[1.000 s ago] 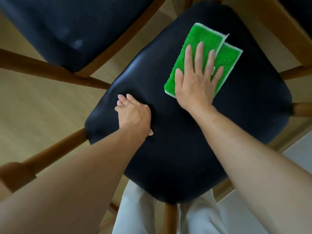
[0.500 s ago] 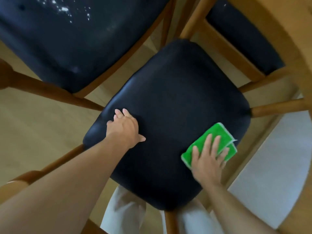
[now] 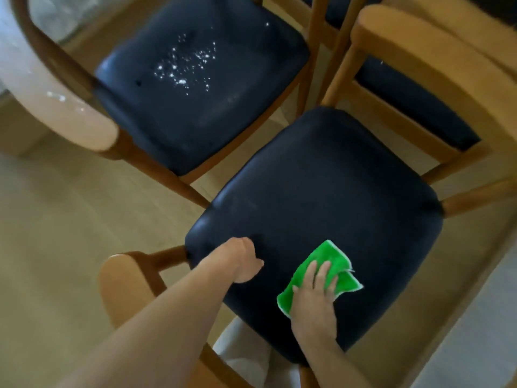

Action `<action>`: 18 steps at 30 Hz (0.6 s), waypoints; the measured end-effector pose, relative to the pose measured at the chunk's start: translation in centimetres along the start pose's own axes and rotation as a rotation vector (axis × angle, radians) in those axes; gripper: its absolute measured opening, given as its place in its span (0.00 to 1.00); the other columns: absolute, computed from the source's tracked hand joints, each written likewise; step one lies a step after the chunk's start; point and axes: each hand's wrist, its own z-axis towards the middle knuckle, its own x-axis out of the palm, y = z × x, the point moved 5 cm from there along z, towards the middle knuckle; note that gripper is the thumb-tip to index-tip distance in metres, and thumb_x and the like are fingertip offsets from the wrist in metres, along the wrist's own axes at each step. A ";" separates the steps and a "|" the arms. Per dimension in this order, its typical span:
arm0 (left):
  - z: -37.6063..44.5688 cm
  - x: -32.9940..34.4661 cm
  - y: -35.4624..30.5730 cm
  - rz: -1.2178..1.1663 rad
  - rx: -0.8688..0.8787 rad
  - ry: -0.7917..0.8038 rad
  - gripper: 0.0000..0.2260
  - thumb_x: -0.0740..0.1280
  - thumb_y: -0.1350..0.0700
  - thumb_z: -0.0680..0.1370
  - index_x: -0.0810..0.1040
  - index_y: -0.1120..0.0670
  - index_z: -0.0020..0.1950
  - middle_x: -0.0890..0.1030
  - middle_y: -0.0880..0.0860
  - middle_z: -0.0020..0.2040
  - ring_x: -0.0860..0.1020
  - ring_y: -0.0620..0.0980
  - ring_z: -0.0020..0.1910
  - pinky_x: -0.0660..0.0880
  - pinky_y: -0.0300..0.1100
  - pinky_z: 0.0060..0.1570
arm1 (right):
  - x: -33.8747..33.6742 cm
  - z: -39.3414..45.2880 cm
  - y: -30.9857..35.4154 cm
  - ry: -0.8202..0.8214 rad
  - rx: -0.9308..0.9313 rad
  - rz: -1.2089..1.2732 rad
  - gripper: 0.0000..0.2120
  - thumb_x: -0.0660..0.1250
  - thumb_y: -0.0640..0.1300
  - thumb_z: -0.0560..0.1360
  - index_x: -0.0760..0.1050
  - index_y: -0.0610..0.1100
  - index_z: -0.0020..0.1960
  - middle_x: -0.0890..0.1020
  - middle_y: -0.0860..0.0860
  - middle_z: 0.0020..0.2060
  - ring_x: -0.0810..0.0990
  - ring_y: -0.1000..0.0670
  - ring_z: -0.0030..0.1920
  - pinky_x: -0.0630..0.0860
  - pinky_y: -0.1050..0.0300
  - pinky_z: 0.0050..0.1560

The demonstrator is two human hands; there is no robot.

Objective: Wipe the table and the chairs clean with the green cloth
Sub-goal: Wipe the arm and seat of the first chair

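Note:
A wooden chair with a dark padded seat (image 3: 330, 197) stands right below me. The green cloth (image 3: 327, 254) lies crumpled on the near part of that seat. My right hand (image 3: 314, 301) presses flat on the cloth, fingers spread over it. My left hand (image 3: 242, 260) rests on the seat's near left edge with its fingers curled down out of sight. A second chair with a dark seat (image 3: 201, 88) stands behind to the left, and white crumbs or droplets (image 3: 186, 65) are scattered on it.
A third chair (image 3: 414, 99) with a dark seat stands at the back right, its wooden back (image 3: 436, 60) curving in front. A curved wooden backrest (image 3: 123, 278) is near my left arm. Light wooden floor (image 3: 56, 219) spreads left; a pale rug (image 3: 475, 340) lies right.
My right hand has dragged the green cloth from the seat's far side to its near edge, and the cloth has bunched up. The view has lifted, showing the speckled chair behind.

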 end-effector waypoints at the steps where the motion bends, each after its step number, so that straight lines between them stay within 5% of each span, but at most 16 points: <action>1: -1.0 -0.2 0.0 -0.008 0.001 -0.003 0.23 0.58 0.45 0.80 0.70 0.59 0.68 0.74 0.57 0.63 0.73 0.57 0.60 0.70 0.47 0.57 | 0.8 -0.5 1.0 0.068 -0.053 -0.030 0.38 0.62 0.44 0.80 0.40 0.31 0.75 0.51 0.31 0.75 0.51 0.32 0.75 0.54 0.39 0.74; 4: -3.4 -1.0 0.7 -0.006 -0.010 -0.030 0.21 0.56 0.45 0.81 0.72 0.59 0.65 0.76 0.57 0.61 0.75 0.56 0.57 0.71 0.45 0.52 | 2.0 -1.5 2.5 0.261 -0.215 -0.133 0.35 0.54 0.41 0.81 0.33 0.35 0.76 0.39 0.37 0.77 0.40 0.37 0.77 0.45 0.43 0.76; 7: -4.4 -1.0 2.3 0.035 -0.031 0.009 0.21 0.54 0.46 0.82 0.71 0.60 0.65 0.76 0.57 0.60 0.75 0.56 0.56 0.70 0.44 0.50 | 1.8 -1.1 2.9 0.236 -0.251 -0.081 0.33 0.49 0.51 0.83 0.33 0.41 0.77 0.37 0.45 0.77 0.39 0.42 0.77 0.44 0.44 0.76; 13: -2.9 -3.3 5.8 0.017 -0.062 -0.111 0.17 0.59 0.47 0.79 0.74 0.59 0.58 0.78 0.58 0.56 0.77 0.57 0.55 0.72 0.45 0.48 | 1.0 3.3 2.3 0.151 -0.029 -0.032 0.35 0.34 0.66 0.75 0.20 0.51 0.71 0.25 0.51 0.71 0.33 0.40 0.75 0.43 0.34 0.72; 18: 0.0 -7.9 9.7 -0.081 0.026 -0.089 0.17 0.58 0.48 0.80 0.76 0.59 0.58 0.78 0.58 0.54 0.77 0.56 0.53 0.74 0.47 0.52 | 0.8 6.7 7.3 0.106 0.237 0.041 0.38 0.31 0.65 0.73 0.31 0.46 0.76 0.33 0.47 0.76 0.37 0.30 0.74 0.46 0.23 0.66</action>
